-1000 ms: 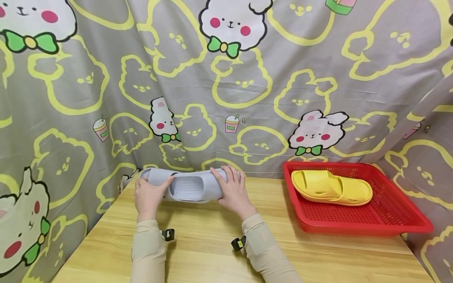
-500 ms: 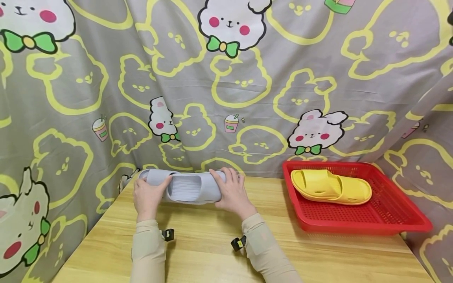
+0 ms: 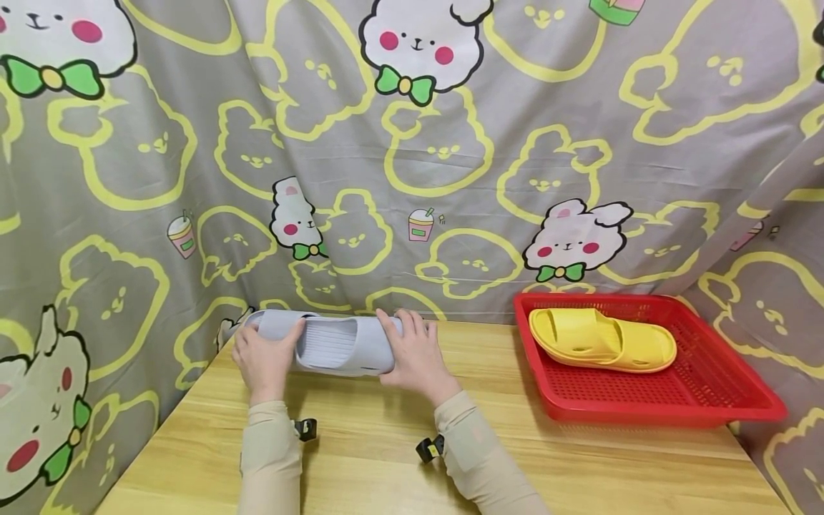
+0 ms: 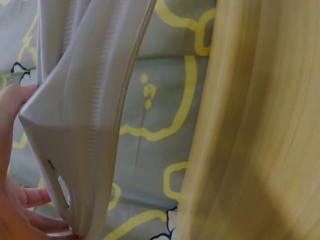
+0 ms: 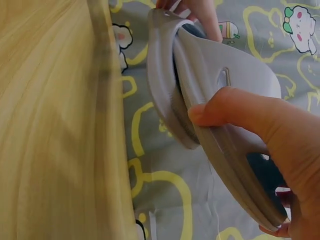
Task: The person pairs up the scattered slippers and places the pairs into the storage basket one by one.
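Observation:
Both hands hold a pair of light grey slippers (image 3: pixel 375 345) just above the far left part of the wooden table. In the right wrist view the two slippers are fitted into each other, with a ribbed sole edge (image 5: pixel 162 80) showing beside the nearer strap (image 5: pixel 245 67). My left hand (image 3: pixel 262 363) grips the left end, thumb on top. At the right end my right hand (image 3: pixel 418 357) grips the other slipper, its thumb pressed along the sole's side in the right wrist view. The far fingers of both hands are partly hidden behind the slippers.
A red mesh basket (image 3: pixel 644 415) stands on the table (image 3: pixel 367 458) at the right. Inside lie yellow slippers (image 3: pixel 646 347), toward its back left. A grey patterned curtain (image 3: pixel 463 214) hangs right behind the table's back edge.
The grey slippers have shifted a little to the left and slightly nearer, with both hands moving along. The basket and the yellow slippers stay where they were.

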